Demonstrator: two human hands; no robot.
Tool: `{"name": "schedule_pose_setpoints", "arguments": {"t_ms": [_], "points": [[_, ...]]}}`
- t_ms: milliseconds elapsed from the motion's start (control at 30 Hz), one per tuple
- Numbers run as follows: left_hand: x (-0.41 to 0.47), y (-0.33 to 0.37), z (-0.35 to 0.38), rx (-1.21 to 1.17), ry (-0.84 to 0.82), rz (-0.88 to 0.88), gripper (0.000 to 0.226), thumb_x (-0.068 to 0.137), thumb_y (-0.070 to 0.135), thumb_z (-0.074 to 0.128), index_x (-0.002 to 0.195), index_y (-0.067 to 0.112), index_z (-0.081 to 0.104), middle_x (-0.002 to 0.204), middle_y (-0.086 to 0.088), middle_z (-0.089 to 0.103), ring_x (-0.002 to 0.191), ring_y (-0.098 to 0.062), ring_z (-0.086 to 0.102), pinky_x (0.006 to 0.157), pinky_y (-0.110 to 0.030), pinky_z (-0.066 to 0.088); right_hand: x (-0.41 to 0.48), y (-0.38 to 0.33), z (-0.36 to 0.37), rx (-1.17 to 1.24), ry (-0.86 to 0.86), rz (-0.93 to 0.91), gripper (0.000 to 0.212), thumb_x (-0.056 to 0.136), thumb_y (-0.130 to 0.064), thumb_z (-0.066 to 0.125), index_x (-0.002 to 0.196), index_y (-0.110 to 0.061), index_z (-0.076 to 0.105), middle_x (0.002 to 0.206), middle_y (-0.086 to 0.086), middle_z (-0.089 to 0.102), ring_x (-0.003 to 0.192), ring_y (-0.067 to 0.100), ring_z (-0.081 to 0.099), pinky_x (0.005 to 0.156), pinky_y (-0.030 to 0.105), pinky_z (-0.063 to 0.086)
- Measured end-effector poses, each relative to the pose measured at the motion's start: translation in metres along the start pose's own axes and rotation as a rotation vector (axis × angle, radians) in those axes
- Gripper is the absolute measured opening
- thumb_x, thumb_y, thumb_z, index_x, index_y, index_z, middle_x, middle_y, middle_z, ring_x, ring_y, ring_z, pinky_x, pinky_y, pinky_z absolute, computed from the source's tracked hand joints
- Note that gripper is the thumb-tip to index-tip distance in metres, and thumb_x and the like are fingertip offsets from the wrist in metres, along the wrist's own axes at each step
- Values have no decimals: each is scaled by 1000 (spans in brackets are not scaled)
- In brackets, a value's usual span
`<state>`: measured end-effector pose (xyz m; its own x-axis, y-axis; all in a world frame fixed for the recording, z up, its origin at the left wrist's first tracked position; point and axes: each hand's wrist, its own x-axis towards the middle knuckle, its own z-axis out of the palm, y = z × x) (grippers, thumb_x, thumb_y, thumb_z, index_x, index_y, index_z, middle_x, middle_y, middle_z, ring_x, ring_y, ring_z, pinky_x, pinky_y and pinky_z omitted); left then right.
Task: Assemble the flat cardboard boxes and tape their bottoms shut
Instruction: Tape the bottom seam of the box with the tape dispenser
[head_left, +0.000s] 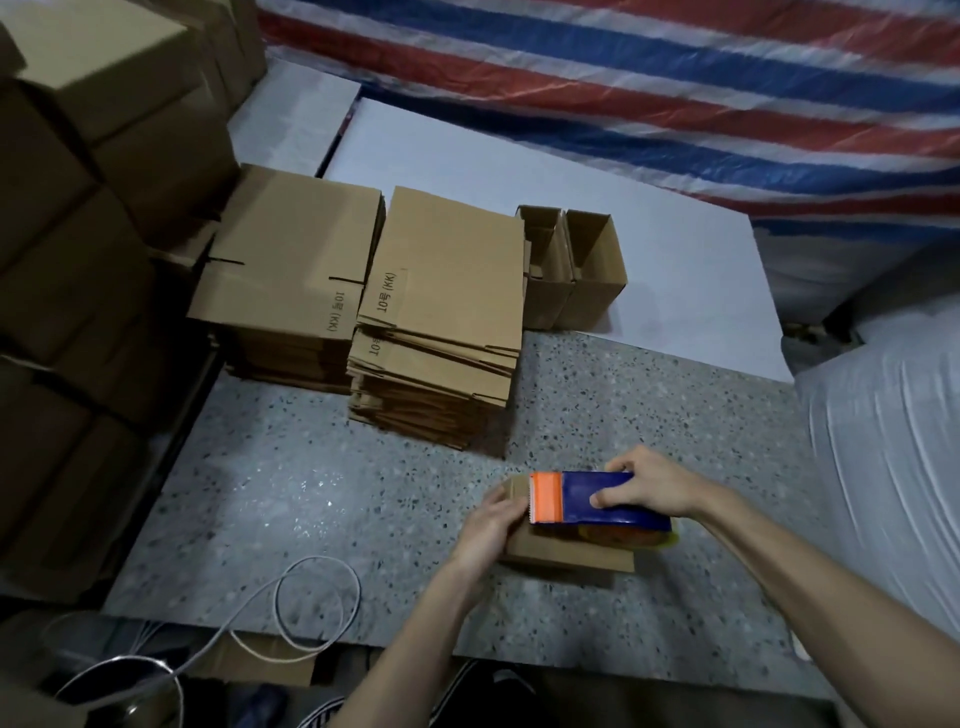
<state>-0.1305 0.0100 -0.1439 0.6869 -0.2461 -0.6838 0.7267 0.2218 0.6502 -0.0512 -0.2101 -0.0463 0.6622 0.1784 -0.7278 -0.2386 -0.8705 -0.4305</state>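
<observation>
Right hand (649, 486) grips the tape dispenser (597, 498) atop the box (566, 556); left hand (491, 525) grips its left end. A slack hold risks crooked tape.

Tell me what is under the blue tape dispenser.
A small cardboard box lies under the tape dispenser, held by the left hand; the right hand grips the dispenser. The dispenser covers the box's top, so its flaps and seam cannot be seen.

The tape dispenser (597, 499) and left hand (491, 525) hide most of the small box (566, 556); its seam cannot be seen.
</observation>
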Motion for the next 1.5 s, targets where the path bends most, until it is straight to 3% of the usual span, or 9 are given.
{"name": "schedule_pose_setpoints", "arguments": {"t_ms": [167,333,533,667,800,933,1067,1200,1500], "points": [[2,0,-1,-73,17,-10,14,90,28,72,79,34,79,156,6,40,137,-20,45,115,-46,38,1,0,1,-6,15,16,21,82,-38,79,81,-17,75,68,-6,73,59,4,65,61,24,45],[10,-9,-1,134,96,49,17,91,10,66,82,16,79,155,8,39,143,-16,34,118,-46,32,1,-6,4,-71,7,20,25,80,-43,79,79,-19,76,66,-10,72,57,0,63,58,20,42],[13,-2,2,251,161,22,18,101,15,52,107,8,67,139,-4,55,118,-20,59,98,-39,54,0,-15,8,-115,10,43,40,76,-61,75,85,-22,77,73,-8,75,67,7,71,62,25,51],[10,-2,-1,174,207,-19,18,102,24,56,112,10,60,115,-5,64,92,-11,65,59,-16,53,-9,-9,13,-86,13,41,42,74,-65,75,77,-24,76,68,-12,73,59,0,67,50,14,42],[11,-4,-4,104,221,-39,14,100,16,57,108,7,64,117,-1,62,98,-17,67,77,-33,61,-13,-7,15,-62,8,69,40,75,-64,75,81,-24,75,69,-15,73,59,-1,68,46,11,41],[6,-6,-11,-33,207,-76,14,98,12,56,112,11,57,120,-4,59,95,-19,66,56,-21,56,-8,-11,17,-95,44,112,43,71,-68,75,83,-26,75,68,-13,73,62,1,69,56,21,48],[8,-8,-20,-45,223,-72,26,93,8,56,119,5,59,122,-9,63,106,-25,64,74,-36,56,-6,-13,15,-77,25,135,45,70,-65,76,87,-24,76,73,-9,75,70,6,72,65,27,55],[8,-17,-25,10,221,-94,25,94,9,53,115,-3,62,111,-17,70,96,-26,69,65,-30,55,-3,-19,17,-131,19,131,66,51,-78,70,83,-20,78,71,-6,75,72,12,72,75,36,58],[12,-27,-14,196,237,-123,13,96,5,52,100,1,63,111,-15,66,104,-24,64,90,-40,57,2,-24,27,-207,74,155,70,51,-81,70,79,-18,74,67,-5,73,65,10,71,63,30,54]]}}
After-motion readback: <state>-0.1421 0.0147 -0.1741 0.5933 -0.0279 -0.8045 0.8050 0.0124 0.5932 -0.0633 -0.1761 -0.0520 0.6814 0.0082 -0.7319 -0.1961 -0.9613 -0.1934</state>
